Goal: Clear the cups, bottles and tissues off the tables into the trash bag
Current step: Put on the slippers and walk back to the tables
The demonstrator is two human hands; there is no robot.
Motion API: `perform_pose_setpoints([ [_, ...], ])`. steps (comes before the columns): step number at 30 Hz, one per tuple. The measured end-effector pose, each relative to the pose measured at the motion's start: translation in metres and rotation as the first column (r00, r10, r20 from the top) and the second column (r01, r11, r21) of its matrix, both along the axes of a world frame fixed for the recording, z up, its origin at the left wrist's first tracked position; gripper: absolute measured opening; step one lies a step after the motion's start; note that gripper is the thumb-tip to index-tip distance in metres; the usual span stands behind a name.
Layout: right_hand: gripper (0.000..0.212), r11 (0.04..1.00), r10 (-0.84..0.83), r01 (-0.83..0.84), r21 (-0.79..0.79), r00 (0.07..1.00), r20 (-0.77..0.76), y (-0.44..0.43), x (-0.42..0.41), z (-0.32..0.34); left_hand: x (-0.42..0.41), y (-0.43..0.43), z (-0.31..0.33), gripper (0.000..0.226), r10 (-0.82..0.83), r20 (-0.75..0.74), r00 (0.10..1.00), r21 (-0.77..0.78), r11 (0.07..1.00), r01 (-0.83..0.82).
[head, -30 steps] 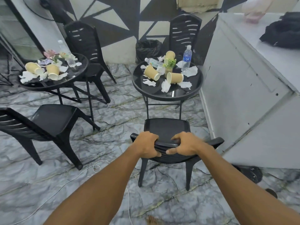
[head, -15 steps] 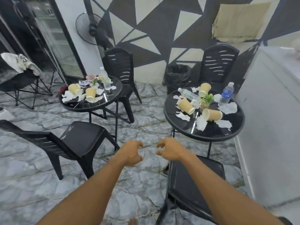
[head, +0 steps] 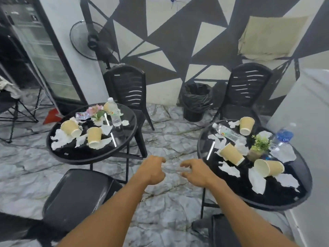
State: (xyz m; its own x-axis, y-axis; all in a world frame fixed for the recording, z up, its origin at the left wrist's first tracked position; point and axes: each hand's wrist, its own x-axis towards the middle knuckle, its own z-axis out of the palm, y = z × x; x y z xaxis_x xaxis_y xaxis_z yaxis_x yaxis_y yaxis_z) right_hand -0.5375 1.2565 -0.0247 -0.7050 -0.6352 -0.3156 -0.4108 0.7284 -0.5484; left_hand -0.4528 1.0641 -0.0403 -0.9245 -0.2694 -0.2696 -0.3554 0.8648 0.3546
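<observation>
Two round black tables carry litter. The left table (head: 74,155) holds tan paper cups (head: 71,128), a clear water bottle (head: 114,111) and torn white tissues (head: 60,139). On the right table (head: 277,196) lie more tan cups (head: 231,154), a fallen clear bottle (head: 227,131), a blue-labelled bottle (head: 282,139) and tissues (head: 257,180). A bin lined with a black trash bag (head: 195,100) stands by the far wall between the tables. My left hand (head: 153,169) and my right hand (head: 195,172) hover between the tables, fingers loosely curled, holding nothing.
Black plastic chairs stand behind each table (head: 128,88) (head: 247,86) and in front of the left one (head: 78,196). A standing fan (head: 85,40) is at the back left. A white counter (head: 302,122) borders the right. Small potted plants (head: 260,146) sit on both tables.
My hands let go of the chair back and now hang free. The view has moved forward and left, so both tables are closer.
</observation>
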Motion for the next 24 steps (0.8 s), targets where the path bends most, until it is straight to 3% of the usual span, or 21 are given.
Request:
perform_pose_setpoints([
  [13,0.04,0.987,-0.162,0.162,0.015,0.987,-0.011,-0.132,-0.303,-0.013,-0.325,-0.134,-0.008,0.058,-0.156,0.032,0.987,0.062,0.986,0.153],
  [24,0.038,0.951,-0.308,0.309,0.002,0.948,-0.074,-0.248,-0.559,0.008,-0.617,-0.256,0.013,0.055,-0.329,-0.073,0.942,0.023,0.943,0.331],
])
